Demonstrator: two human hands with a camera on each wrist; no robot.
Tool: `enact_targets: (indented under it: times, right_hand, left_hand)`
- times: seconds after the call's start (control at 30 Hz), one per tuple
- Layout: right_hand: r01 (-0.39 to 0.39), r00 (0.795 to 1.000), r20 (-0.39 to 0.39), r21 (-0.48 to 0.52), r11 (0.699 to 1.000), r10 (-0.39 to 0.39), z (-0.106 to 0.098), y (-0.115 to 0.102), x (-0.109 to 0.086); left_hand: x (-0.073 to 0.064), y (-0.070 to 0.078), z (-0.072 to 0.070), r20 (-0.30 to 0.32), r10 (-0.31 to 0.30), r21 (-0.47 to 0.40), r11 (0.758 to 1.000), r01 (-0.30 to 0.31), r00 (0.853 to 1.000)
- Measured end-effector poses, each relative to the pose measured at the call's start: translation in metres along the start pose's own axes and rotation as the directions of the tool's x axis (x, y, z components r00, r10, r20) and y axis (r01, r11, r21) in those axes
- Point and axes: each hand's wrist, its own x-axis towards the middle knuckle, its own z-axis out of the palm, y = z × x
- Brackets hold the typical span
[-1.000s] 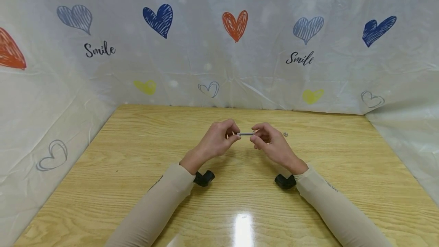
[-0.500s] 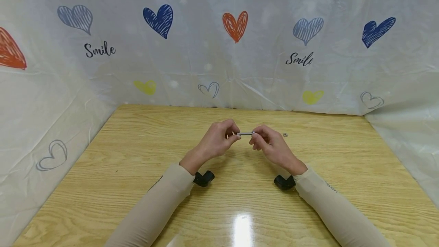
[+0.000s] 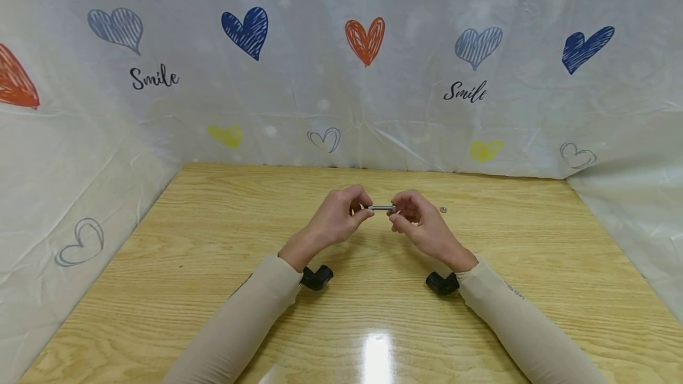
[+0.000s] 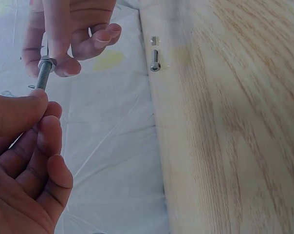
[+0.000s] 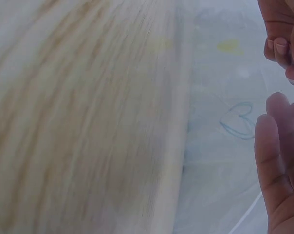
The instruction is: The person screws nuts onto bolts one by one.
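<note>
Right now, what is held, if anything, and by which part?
The left grip pinches a bolt at the end opposite its nut; whether the right grip touches the nut is unclear.

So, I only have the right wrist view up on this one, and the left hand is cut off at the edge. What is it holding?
Observer: The left wrist view shows it: the left hand pinches one end of a threaded metal bolt.
Operator: Ok. Anything lying on the table that my picture leaves out?
Observer: Yes, the head view shows a small metal piece on the table, to the right of the right hand. It is too small there to name.
</note>
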Motion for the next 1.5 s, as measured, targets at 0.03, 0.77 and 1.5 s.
enact_targets:
  times: [0.03, 0.77, 1.5]
  right_hand:
    - [0.009, 1.0, 0.001, 0.0, 1.0, -0.009, 0.0, -0.001, 0.0]
    - [-0.023, 1.0, 0.011, -0.03, 0.999, 0.023, -0.001, -0.028, -0.003]
    - [-0.005, 1.0, -0.008, -0.089, 0.996, 0.004, 0.0, 0.004, -0.001]
  left_hand:
    - [0.0, 0.0, 0.0, 0.0, 0.0, 0.002, 1.0, 0.0, 1.0]
    - [0.0, 0.0, 0.001, 0.005, 0.001, -0.003, 1.0, -0.001, 1.0]
    - [0.0, 0.002, 0.001, 0.006, 0.017, -0.019, 1.0, -0.017, 1.0]
